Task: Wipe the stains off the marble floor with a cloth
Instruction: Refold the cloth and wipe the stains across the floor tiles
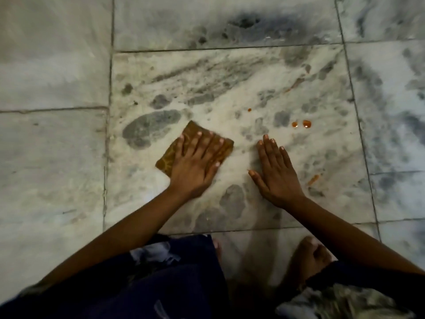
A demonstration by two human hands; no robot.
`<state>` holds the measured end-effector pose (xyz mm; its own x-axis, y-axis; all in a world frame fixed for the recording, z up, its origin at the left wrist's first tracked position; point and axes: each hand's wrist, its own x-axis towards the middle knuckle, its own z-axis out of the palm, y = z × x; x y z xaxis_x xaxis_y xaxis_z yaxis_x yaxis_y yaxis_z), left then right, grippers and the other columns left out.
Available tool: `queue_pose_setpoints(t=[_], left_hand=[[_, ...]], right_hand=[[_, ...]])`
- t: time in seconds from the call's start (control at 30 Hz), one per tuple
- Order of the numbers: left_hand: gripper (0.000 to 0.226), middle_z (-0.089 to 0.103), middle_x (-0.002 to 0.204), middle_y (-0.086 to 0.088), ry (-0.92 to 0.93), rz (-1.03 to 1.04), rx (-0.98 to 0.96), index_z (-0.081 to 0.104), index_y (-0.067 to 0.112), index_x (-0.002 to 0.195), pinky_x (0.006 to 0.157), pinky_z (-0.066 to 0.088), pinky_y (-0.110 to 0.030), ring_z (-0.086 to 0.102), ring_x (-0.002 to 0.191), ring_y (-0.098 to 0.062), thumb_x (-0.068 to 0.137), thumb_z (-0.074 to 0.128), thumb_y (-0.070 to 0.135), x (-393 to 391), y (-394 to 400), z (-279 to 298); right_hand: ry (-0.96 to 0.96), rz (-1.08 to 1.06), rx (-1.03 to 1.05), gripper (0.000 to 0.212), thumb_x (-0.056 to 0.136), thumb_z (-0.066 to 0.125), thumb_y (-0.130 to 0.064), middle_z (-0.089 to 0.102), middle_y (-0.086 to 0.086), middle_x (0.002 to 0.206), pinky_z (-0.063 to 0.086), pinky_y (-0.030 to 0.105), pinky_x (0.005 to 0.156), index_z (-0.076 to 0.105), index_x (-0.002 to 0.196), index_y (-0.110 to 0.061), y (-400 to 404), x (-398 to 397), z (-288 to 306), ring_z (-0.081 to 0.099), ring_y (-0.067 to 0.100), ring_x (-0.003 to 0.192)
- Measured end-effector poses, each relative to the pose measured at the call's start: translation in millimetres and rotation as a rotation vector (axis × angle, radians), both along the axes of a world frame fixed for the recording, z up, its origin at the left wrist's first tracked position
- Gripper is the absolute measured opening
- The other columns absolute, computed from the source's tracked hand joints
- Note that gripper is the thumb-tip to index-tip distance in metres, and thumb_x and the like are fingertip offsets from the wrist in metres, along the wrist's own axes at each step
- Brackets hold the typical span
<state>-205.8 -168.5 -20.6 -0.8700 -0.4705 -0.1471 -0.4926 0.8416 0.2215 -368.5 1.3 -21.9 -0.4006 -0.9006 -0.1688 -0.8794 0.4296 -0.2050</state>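
Left hand [195, 164] flat on folded cloth [184, 143], w/ cloth on marble floor [69, 134], centre tile. Right hand [276, 173] flat on same tile, just right of cloth, apart from it. Two sauce drops [303, 123] beyond right hand, smaller one [249, 109] left of them. Smear [313, 179] right of right hand. Bare feet [308, 256] on the near tile.

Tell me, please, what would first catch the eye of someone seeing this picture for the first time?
Two bare hands lie flat on the grey-veined marble floor: the left hand presses a folded brown patterned cloth, while the right hand rests empty beside it. Beyond the right hand's fingers sit small glossy orange-red droplets, with fainter orange smears to its right, not yet wiped.
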Motion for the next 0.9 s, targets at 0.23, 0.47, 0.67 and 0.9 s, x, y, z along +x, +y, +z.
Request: queue_pose_setpoints(t=[0.23,0.47,0.67,0.9], left_hand=[[0.054,0.027,0.154,-0.005,-0.007,0.263,-0.057,0.032,0.024,0.145,0.113,0.001,-0.052,0.016,0.143,-0.028,0.095,0.029,0.044,-56,-86,-2],[0.056,0.012,0.158,0.000,-0.054,0.005,-0.028,0.015,0.025,0.151,0.113,-0.008,-0.049,0.003,0.145,-0.023,0.099,0.022,0.045,-182,-48,0],[0.059,0.011,0.156,0.004,-0.054,-0.333,-0.003,0.017,0.027,0.149,0.113,-0.011,-0.041,0.006,0.144,-0.018,0.094,0.015,0.050,-110,-11,0],[0.057,0.007,0.159,-0.002,-0.176,-0.010,-0.123,0.009,0.025,0.151,0.114,-0.006,-0.046,0.001,0.146,-0.023,0.099,0.019,0.044,-183,-99,7]], right_hand=[[0.069,-0.078,-0.065,0.073,0.097,0.014,-0.052,0.015,0.019,0.155,0.003,0.035,0.117,0.019,0.147,0.000,9,-47,10,0.009,0.024,0.144],[0.148,-0.169,-0.056,0.071,0.094,0.025,-0.046,0.012,0.018,0.155,0.000,0.033,0.116,0.015,0.148,0.000,31,-107,14,0.009,0.024,0.144],[0.092,-0.333,-0.053,0.074,0.093,0.016,-0.051,0.007,0.016,0.157,-0.005,0.031,0.115,0.009,0.149,-0.003,47,-139,-13,0.004,0.023,0.145],[0.028,-0.294,-0.092,0.076,0.091,0.019,-0.051,0.009,0.015,0.157,-0.001,0.034,0.117,0.012,0.150,-0.004,51,-165,-23,0.008,0.025,0.145]])
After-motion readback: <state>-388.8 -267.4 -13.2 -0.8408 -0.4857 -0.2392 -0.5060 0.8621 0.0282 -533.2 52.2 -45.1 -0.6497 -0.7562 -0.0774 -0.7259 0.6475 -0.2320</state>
